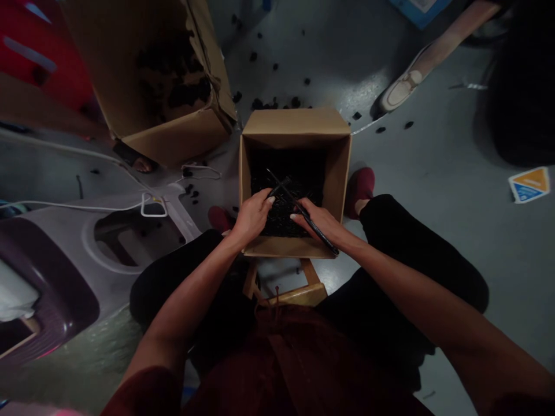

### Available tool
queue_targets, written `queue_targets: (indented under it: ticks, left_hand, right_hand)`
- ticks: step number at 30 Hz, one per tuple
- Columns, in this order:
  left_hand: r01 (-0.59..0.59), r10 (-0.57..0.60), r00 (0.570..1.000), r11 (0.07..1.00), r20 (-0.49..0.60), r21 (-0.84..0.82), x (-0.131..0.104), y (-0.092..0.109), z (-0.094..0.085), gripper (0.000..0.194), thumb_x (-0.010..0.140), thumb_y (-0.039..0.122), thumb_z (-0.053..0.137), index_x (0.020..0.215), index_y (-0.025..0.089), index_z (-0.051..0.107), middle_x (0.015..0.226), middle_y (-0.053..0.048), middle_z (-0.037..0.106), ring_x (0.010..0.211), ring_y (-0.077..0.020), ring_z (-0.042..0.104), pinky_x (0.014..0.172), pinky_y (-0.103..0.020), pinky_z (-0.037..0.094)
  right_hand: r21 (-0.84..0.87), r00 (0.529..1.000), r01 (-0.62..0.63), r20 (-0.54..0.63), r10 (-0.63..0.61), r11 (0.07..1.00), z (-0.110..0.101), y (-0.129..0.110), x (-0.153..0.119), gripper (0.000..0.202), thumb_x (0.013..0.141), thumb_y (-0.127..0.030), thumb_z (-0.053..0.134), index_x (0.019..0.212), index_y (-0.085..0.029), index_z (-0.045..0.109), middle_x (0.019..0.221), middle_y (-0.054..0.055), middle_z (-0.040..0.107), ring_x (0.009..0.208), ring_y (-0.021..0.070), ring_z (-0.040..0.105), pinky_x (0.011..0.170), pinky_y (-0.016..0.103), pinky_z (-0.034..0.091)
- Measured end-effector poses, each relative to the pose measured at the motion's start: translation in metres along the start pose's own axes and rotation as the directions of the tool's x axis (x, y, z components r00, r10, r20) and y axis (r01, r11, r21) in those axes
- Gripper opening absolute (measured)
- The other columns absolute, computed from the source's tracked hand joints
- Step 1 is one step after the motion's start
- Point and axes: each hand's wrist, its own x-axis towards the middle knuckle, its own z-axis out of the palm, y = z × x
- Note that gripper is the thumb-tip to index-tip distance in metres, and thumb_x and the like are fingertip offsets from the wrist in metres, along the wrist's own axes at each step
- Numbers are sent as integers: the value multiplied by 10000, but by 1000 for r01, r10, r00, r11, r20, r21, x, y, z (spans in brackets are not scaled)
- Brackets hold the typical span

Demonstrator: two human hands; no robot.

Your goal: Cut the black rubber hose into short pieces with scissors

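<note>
Head view: L grip (254,215) pinches small black pc (276,189), R grip (319,221) grasps long black tool (321,235). Both over carton (295,122), w/ room to far edge.

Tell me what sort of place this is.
Probably a workshop or sorting area: an open cardboard box of dark pieces, a larger open carton nearby, and small black bits scattered over the grey floor.

A slim black tool (315,227) slants diagonally, crossing a short dark piece (279,188) over an open cardboard box (295,122).
</note>
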Motion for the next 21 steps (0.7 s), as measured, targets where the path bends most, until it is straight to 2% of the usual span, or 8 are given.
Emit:
queue_targets:
  ticks: [4,8,16,21]
  left_hand:
    - [48,-48,999,998,-7,-44,0,-3,6,272,912,267,395,1049,151,600,865,-47,625,819,-161,568,731,-253,413]
    - [82,-82,997,994,0,-79,1,-10,12,280,904,280,403,1061,161,602,804,-30,604,745,-144,550,680,-244,409]
    - [98,-94,993,993,65,-72,6,-23,12,259,889,286,404,973,155,610,718,-13,558,653,-126,499,622,-238,378]
    - [63,-72,988,995,134,71,10,-29,11,249,893,255,380,920,153,605,732,-33,589,684,-144,531,667,-258,407]
  right_hand:
    - [-9,999,-34,-20,34,999,5,3,0,228,843,-366,469,1023,-232,506,727,2,608,614,160,563,578,255,368]
    - [-23,999,-49,-15,48,999,9,5,2,176,826,-324,468,973,-235,505,642,-18,567,556,148,525,557,247,343]
    - [-87,998,-62,7,62,994,8,8,3,167,824,-298,465,975,-237,501,664,5,588,592,168,543,570,244,349]
    - [-121,998,-58,28,62,991,17,18,5,151,834,-285,467,970,-234,511,697,13,617,625,174,572,571,235,352]
